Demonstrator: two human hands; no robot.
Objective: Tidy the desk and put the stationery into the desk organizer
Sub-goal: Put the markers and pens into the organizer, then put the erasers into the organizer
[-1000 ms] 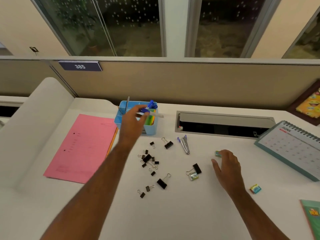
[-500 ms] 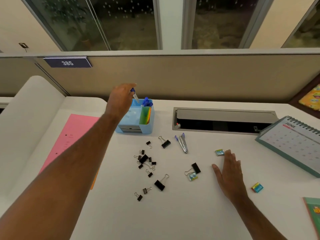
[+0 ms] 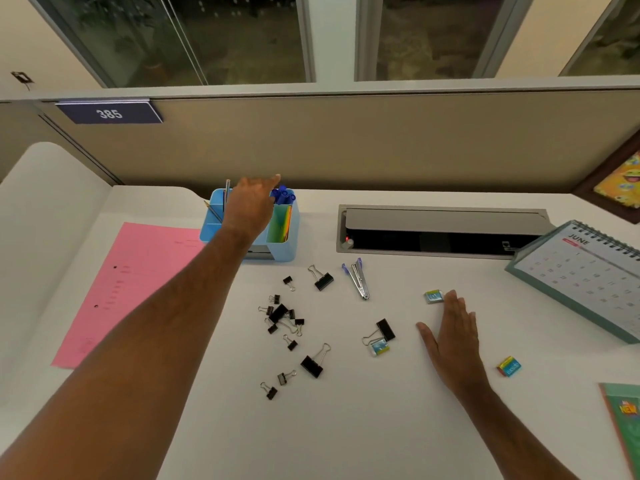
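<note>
The light blue desk organizer (image 3: 284,244) stands at the back of the white desk. Blue pens (image 3: 283,195) stick up in its rear right compartment, and pencils (image 3: 216,209) lean in its left side. My left hand (image 3: 251,209) hovers over the organizer with fingers stretched toward the pens and nothing seen in its grasp. My right hand (image 3: 453,334) lies flat on the desk, fingertips beside a small blue wrapped eraser (image 3: 433,296). Several black binder clips (image 3: 280,315) are scattered in front of the organizer. A silver stapler (image 3: 358,280) lies right of them.
A pink sheet (image 3: 138,278) lies left of the organizer. A cable tray (image 3: 440,230) is recessed at the back, and a desk calendar (image 3: 581,275) stands at right. Two more small erasers (image 3: 379,348) (image 3: 509,366) and a green booklet (image 3: 627,420) lie near my right hand.
My left hand carried a blue pen to the organizer and now reaches over it without the pen. My right hand stayed flat on the desk.
</note>
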